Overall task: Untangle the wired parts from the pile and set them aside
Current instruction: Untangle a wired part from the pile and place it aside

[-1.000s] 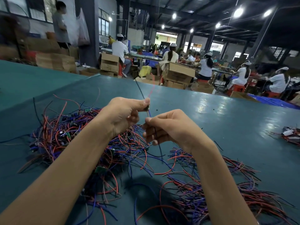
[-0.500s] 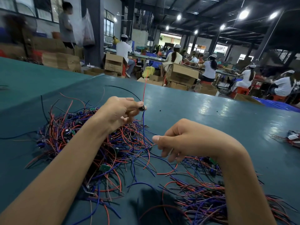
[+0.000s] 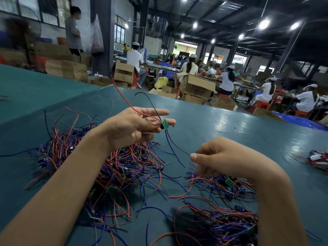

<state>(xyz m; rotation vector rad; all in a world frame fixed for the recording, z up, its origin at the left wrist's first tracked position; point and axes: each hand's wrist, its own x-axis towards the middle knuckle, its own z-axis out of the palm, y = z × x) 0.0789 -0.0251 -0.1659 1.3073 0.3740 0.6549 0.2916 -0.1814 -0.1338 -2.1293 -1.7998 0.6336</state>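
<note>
A small green board with wires, the wired part (image 3: 164, 123), hangs at the fingertips of my left hand (image 3: 132, 127). That hand is raised above the table with its fingers stretched out straight. A red and a black wire rise from the board past the hand. A blue and a dark wire run down from it to my right hand (image 3: 219, 159), which pinches their ends between thumb and forefinger. Under my left forearm lies the tangled pile (image 3: 106, 167) of red, blue and black wired parts. A second heap (image 3: 218, 222) lies below my right wrist.
The green table (image 3: 239, 132) stretches away ahead and right. A small bundle of wired parts (image 3: 317, 161) lies at the far right edge. Beyond the table stand cardboard boxes (image 3: 197, 87), with seated workers at benches and a standing person at back left.
My left hand has gone from a pinch to straight fingers, and the green board now shows at its fingertips. My right hand has moved down and to the right, drawing the lower wires out.
</note>
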